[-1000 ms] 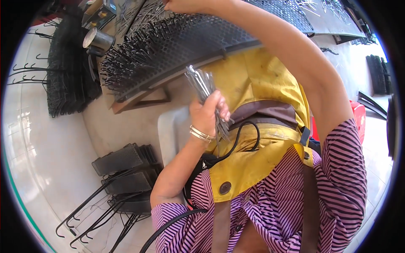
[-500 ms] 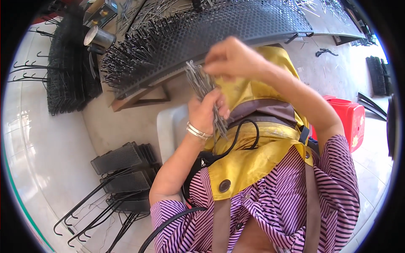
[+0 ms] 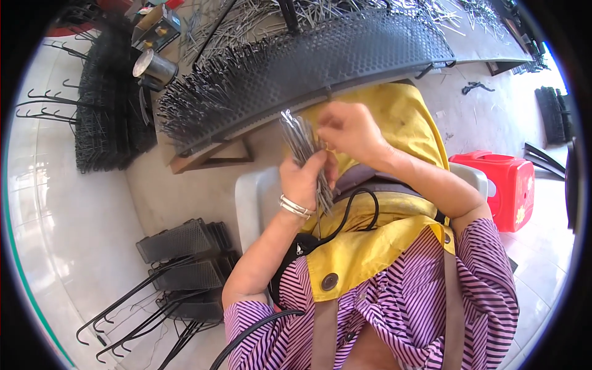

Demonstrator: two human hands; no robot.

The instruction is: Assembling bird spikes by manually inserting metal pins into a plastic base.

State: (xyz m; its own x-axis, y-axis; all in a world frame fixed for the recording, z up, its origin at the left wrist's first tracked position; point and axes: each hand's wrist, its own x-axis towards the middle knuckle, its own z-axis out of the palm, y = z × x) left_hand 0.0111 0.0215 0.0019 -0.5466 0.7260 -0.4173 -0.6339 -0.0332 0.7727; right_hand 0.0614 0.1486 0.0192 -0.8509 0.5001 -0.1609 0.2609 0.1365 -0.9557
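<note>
A bundle of thin grey metal rods (image 3: 299,139), with looped upper ends, stands tilted in my left hand (image 3: 303,177), whose fingers are wrapped round its lower half. Right beside the bundle, my right hand (image 3: 356,132) has its fingers curled together in a pinch. Whatever may be between those fingertips is too small to make out. Beyond both hands lies a long black perforated panel (image 3: 364,52). Many thin rods (image 3: 200,102) stand upright, close together, in its left part; the holes farther right show bare.
Loose rods (image 3: 394,13) lie scattered on the table behind the panel. A metal mug (image 3: 159,69) and a box (image 3: 157,28) stand at the far left. Black racks with hooks (image 3: 185,271) lie on the floor at left. A red stool (image 3: 513,191) is at right. A yellow apron (image 3: 394,114) covers my lap.
My right hand has come down from above the bundle's top to its right side, its fingers now drawn together. The left hand still grips the rods, slightly lower in the picture.
</note>
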